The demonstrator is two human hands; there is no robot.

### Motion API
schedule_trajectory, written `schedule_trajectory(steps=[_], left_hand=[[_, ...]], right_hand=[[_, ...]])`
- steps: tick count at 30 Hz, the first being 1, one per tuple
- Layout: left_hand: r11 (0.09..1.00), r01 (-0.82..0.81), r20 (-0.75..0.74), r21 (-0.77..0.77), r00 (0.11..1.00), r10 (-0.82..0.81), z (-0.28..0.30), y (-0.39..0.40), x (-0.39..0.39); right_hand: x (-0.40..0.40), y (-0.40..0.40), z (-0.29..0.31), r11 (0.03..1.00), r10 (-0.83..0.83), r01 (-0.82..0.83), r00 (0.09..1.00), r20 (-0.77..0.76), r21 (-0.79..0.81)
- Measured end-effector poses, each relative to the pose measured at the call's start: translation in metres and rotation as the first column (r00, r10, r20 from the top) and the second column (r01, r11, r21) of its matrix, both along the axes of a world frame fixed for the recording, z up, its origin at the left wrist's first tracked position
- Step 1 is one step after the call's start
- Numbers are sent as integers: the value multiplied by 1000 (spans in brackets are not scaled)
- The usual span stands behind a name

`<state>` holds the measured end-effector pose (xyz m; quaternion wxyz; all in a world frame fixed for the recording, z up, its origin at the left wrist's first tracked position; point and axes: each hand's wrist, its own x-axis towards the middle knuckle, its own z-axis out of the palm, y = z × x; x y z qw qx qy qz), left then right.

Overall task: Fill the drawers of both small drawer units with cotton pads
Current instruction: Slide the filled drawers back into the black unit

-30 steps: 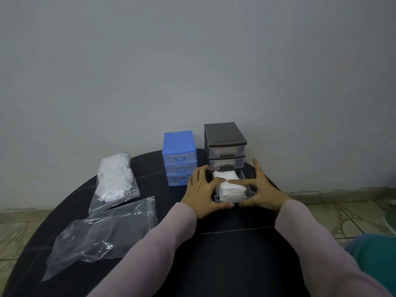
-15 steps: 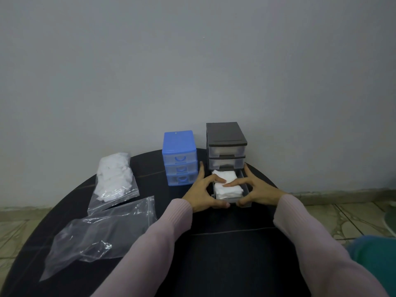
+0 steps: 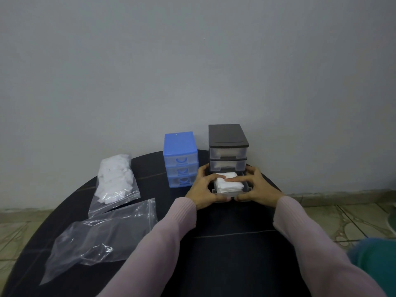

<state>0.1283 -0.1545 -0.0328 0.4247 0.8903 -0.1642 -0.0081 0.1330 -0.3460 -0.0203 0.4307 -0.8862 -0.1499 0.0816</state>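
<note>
Change since earlier: both hands are sitting closer to the dark drawer unit than half a second ago, and the bottom drawer is sticking out less far.
Left hand [image 3: 205,190]: it is curling around the left front corner of the bottom drawer [image 3: 229,195], thumb at the front edge, fingers bent over the left rim and touching the cotton pads; it is closed around the drawer, not flat.
Right hand [image 3: 256,188]: it is gripping the right front corner of the same drawer, thumb at the front, one finger lying across the top of the cotton pads, the other fingers wrapping the right side.
Cotton pads [image 3: 230,185]: a white stack is lying inside the pulled-out bottom drawer, filling most of it.
Dark drawer unit [image 3: 227,146]: it is standing at the far edge of the table near the wall, its two upper drawers closed and the bottom one partly out.
Blue drawer unit [image 3: 180,158]: it is standing just left of the dark one, all three drawers closed.
Bag of pads [image 3: 114,181]: a clear bag holding white pads is lying on the left part of the table.
Empty bag [image 3: 98,239]: a second clear bag is lying flat nearer the person, just beside the full one.
Table [image 3: 225,249]: round and black, it is carrying everything.
Sleeves [image 3: 162,243]: pale pink, they are covering both arms to the wrists.
</note>
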Motion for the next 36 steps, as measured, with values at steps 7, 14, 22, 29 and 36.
schedule_trajectory(steps=[7, 14, 22, 29, 36], left_hand=[[994, 19, 15, 107, 1000, -20, -2, 0, -1], [997, -3, 156, 73, 988, -9, -3, 2, -7], [994, 7, 186, 105, 982, -26, -4, 5, -5], [979, -33, 179, 200, 984, -4, -5, 0, -2], [857, -88, 144, 507, 989, 16, -3, -5, -3]], right_hand=[[-3, 1, -4, 983, -3, 19, 996, 89, -180], [-2, 2, -3, 1000, -16, 20, 983, 185, -21], [3, -1, -5, 997, 5, 14, 976, 216, -82], [0, -3, -4, 976, -43, 100, 959, 282, -191], [0, 3, -10, 939, -23, 125, 953, 304, -320]])
